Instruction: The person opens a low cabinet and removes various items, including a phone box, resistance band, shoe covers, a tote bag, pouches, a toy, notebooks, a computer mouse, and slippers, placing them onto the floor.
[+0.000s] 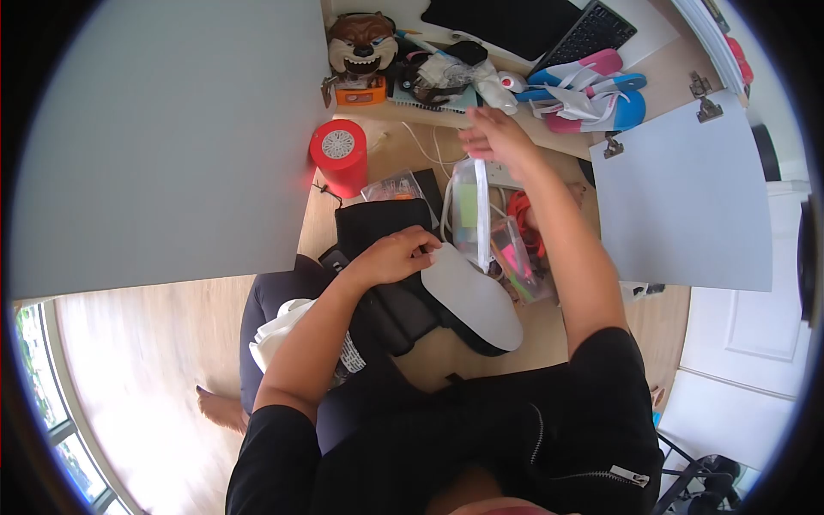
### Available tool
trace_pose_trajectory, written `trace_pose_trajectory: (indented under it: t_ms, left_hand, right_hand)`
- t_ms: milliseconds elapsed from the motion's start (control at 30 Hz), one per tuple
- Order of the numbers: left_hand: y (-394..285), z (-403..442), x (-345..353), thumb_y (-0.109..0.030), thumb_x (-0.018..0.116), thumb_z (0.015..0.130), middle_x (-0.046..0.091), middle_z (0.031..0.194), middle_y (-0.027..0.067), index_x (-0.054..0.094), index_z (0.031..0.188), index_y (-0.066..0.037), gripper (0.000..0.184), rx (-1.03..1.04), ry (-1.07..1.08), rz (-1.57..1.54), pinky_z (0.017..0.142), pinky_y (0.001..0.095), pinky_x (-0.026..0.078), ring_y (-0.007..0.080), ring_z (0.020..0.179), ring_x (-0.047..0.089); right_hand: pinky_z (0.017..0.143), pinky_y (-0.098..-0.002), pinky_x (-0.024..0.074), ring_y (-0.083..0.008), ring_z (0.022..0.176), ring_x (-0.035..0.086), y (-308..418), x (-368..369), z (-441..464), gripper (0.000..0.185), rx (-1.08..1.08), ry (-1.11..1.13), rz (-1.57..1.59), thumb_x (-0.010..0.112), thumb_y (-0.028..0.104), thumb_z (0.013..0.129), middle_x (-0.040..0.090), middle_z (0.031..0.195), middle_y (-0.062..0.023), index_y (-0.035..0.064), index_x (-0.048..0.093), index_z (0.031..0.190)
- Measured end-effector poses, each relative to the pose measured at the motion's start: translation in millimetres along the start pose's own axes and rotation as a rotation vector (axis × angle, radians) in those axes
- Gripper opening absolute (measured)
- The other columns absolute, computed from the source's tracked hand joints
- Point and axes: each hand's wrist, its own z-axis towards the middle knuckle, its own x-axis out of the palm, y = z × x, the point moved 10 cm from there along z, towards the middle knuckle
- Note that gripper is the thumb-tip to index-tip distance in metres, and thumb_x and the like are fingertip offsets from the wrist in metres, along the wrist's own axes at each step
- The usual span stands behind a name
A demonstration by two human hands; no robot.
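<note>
A flat grey sole-shaped piece with a black underside (472, 296) lies slanted over black fabric items. My left hand (395, 256) is bent over the black fabric pouch (378, 219), its thumb and fingertips closed at the upper end of the sole piece. Higher up, my right hand (498, 139) has its fingers apart and slightly blurred, just above the top of a clear pouch with a white zipper strip (482, 215). Nothing can be made out in that hand. Beside the clear pouch is a bag with pink and green items (513, 257).
A red cylinder (341, 159) stands at the left, near a grey door panel (172, 146). The upper shelf holds a dog-face item (361, 45), an orange box (360, 91), sandals (592, 94) and a keyboard (588, 36). Another door panel (687, 197) hangs open at right.
</note>
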Motion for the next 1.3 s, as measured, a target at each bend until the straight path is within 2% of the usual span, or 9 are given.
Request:
trace_pose_trajectory:
  t_ms: [100,300,500,567,833,900,1067,1133,1300]
  left_hand:
    - [16,-4,-12,-0.018,0.059,0.087,0.058,0.086,0.0018,0.061,0.108,-0.006,0.024,-0.132,0.047,-0.206,0.071,0.0234,0.044,0.0088,0.076,0.052]
    - [30,3,-60,-0.017,0.063,0.083,0.055,0.078,-0.0011,0.061,0.107,-0.005,0.027,-0.070,-0.260,-0.352,0.065,0.0224,0.043,0.0067,0.067,0.049]
    - [33,5,-56,-0.018,0.064,0.083,0.056,0.079,0.0008,0.061,0.106,-0.003,0.027,-0.047,-0.233,-0.289,0.066,0.0244,0.044,0.0088,0.068,0.051]
    - [34,6,-53,-0.018,0.064,0.083,0.057,0.079,0.0012,0.061,0.106,-0.003,0.027,-0.042,-0.223,-0.282,0.066,0.0247,0.045,0.0091,0.067,0.051]
    - [41,5,-61,-0.017,0.060,0.086,0.058,0.081,-0.0005,0.062,0.106,-0.004,0.024,-0.140,-0.289,-0.182,0.071,0.0232,0.044,0.0075,0.071,0.051]
    - [34,-1,-81,-0.015,0.061,0.084,0.057,0.079,0.0001,0.062,0.105,-0.005,0.023,-0.103,-0.473,-0.020,0.070,0.0224,0.044,0.0080,0.068,0.050]
    - [27,-5,-74,-0.020,0.065,0.078,0.053,0.113,0.0117,0.057,0.117,-0.007,0.041,-0.001,-0.538,0.439,0.089,0.0343,0.043,0.0252,0.105,0.053]
    - [41,0,-53,-0.030,0.063,0.079,0.043,0.131,0.0133,0.047,0.130,-0.012,0.057,-0.108,-0.344,0.639,0.105,0.0420,0.031,0.0300,0.127,0.036]
    - [47,-5,-39,-0.035,0.062,0.079,0.033,0.142,0.0141,0.035,0.138,-0.011,0.069,-0.182,-0.142,0.735,0.108,0.0448,0.026,0.0298,0.134,0.029]
  right_hand:
    - [0.072,-0.0337,0.0535,-0.0266,0.082,0.064,10,27,54,0.064,0.047,-0.073,0.195,0.051,0.051,0.088,0.060,0.100,-0.0208,-0.0011,0.042,0.123]
    - [0.066,-0.0394,0.0579,-0.0325,0.073,0.064,-2,22,81,0.033,-0.005,-0.253,0.452,0.041,0.023,0.091,0.057,0.093,-0.0245,-0.0080,0.042,0.104]
    - [0.065,-0.0404,0.0579,-0.0306,0.071,0.065,-24,1,39,0.029,-0.037,-0.175,0.458,0.039,0.011,0.088,0.057,0.098,-0.0211,-0.0008,0.039,0.115]
    - [0.068,-0.0375,0.0573,-0.0288,0.075,0.065,-34,-4,16,0.023,-0.043,-0.160,0.440,0.039,0.013,0.089,0.059,0.095,-0.0196,-0.0008,0.045,0.106]
    - [0.068,-0.0342,0.0570,-0.0249,0.075,0.065,-52,-19,-45,0.028,-0.064,-0.107,0.423,0.038,0.011,0.090,0.062,0.095,-0.0154,0.0019,0.045,0.115]
    - [0.068,-0.0340,0.0571,-0.0246,0.075,0.065,-56,-19,-50,0.029,-0.040,-0.131,0.395,0.039,0.010,0.089,0.062,0.095,-0.0151,0.0021,0.044,0.116]
    - [0.068,-0.0348,0.0577,-0.0260,0.076,0.066,-52,-3,-38,0.030,-0.061,-0.151,0.402,0.040,0.009,0.088,0.060,0.098,-0.0165,0.0016,0.042,0.117]
    - [0.067,-0.0352,0.0578,-0.0264,0.076,0.066,-52,17,-36,0.030,-0.019,-0.119,0.406,0.041,0.009,0.088,0.059,0.099,-0.0170,0.0013,0.041,0.117]
    - [0.066,-0.0367,0.0580,-0.0273,0.076,0.065,-82,63,-38,0.036,0.125,-0.052,0.439,0.042,0.009,0.088,0.058,0.103,-0.0173,0.0025,0.039,0.122]
